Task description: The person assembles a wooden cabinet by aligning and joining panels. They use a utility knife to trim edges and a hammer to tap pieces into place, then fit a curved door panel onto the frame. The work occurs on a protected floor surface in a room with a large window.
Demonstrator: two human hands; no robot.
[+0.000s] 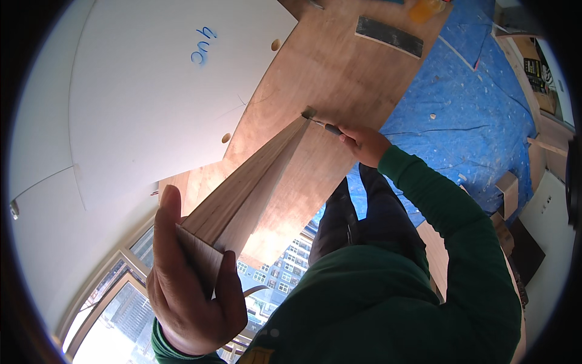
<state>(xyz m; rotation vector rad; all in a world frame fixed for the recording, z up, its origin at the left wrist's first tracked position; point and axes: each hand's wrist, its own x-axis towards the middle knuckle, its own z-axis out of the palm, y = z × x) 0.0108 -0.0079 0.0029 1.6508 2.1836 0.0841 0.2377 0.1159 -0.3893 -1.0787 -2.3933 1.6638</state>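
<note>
My left hand (pixel 197 291), at the lower left, grips the near end of a long wood-grain piece (pixel 233 191) between thumb and fingers. The piece slants away toward the middle of the plywood sheet (pixel 345 73), its far end looking narrow. At that far end, my right hand (pixel 365 145) is closed round the dark handle of a small scraper (pixel 331 128). The scraper has a thin metal shank and a flat greyish head, which meets or lies just beside the end of the piece. Whether they touch I cannot tell.
A white panel (pixel 151 79) with blue handwriting and round holes takes up the left. A dark strip (pixel 389 36) and an orange item (pixel 427 9) lie on the plywood's far part. Blue sheeting (pixel 461 115) covers the floor at right. Windows (pixel 115 309) stand at lower left.
</note>
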